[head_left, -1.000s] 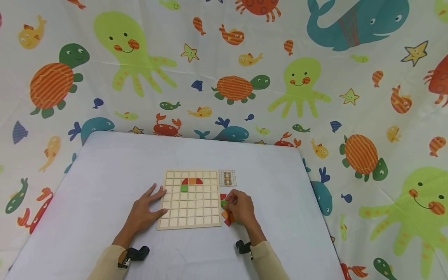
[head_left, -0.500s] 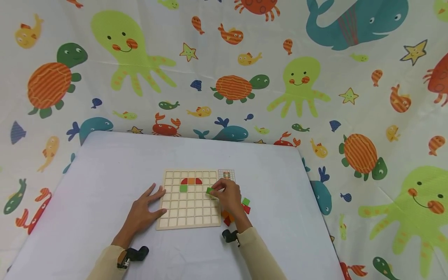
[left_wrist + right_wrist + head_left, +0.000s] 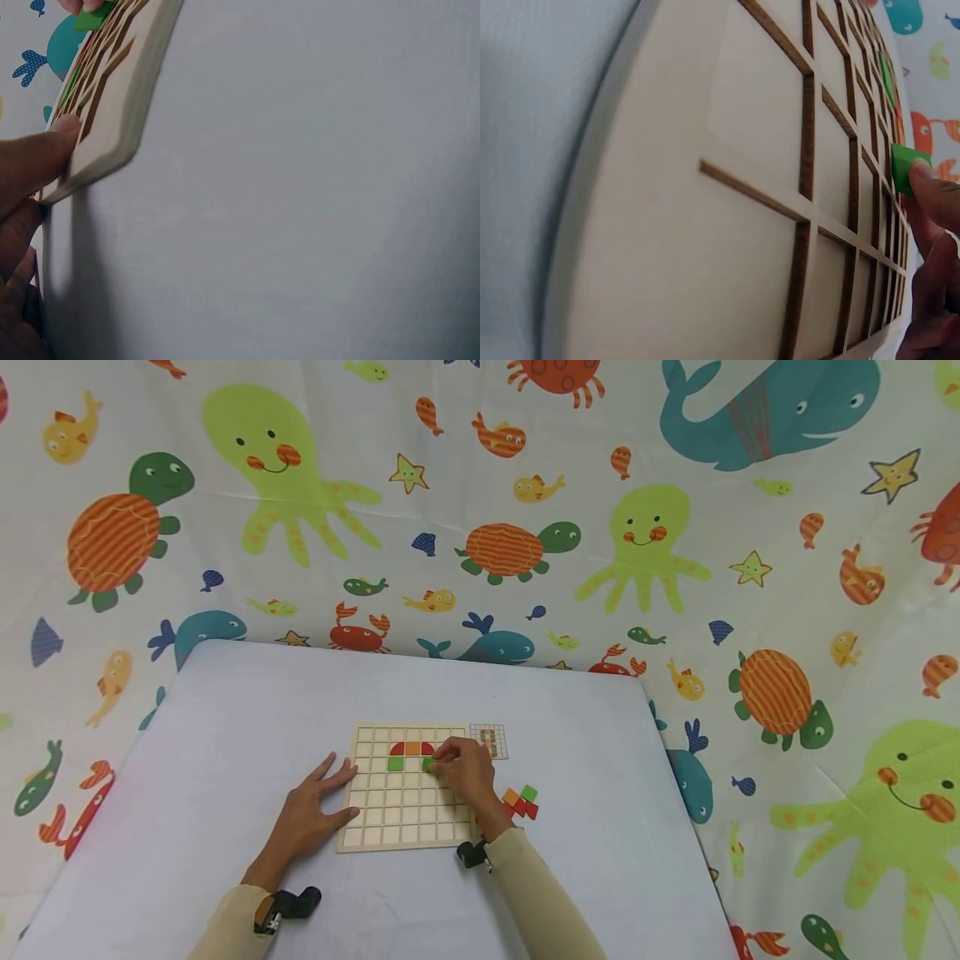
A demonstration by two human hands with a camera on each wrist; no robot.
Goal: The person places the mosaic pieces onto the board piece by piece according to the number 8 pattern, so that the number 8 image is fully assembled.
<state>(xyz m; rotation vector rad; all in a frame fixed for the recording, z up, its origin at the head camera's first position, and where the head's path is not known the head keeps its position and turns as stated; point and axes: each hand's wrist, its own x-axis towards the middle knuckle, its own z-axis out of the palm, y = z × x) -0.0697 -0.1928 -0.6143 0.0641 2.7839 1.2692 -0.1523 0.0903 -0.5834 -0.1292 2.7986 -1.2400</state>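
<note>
A wooden grid board (image 3: 390, 817) lies on the white table. In its upper part sit an orange square tile (image 3: 412, 748) between two red rounded tiles, and a green square tile (image 3: 395, 763) below the left one. My left hand (image 3: 300, 814) rests against the board's left edge, fingers spread; in the left wrist view its thumb (image 3: 66, 127) presses on the rim. Above the board, my right hand (image 3: 467, 770) pinches another green square tile (image 3: 901, 169) just under the right red tile. That tile appears tilted in the right wrist view, and I cannot tell if it touches the grid.
Beside the board's top right corner lies a small pattern card (image 3: 492, 743), partly behind my right hand. Several loose tiles, among them a green one (image 3: 529, 792) and a red one (image 3: 532, 810), lie right of the board, some hidden by my right forearm.
My right hand picked up a green tile from the loose pile and carried it left over the board to below the right red tile. The left hand stayed on the board's edge.
</note>
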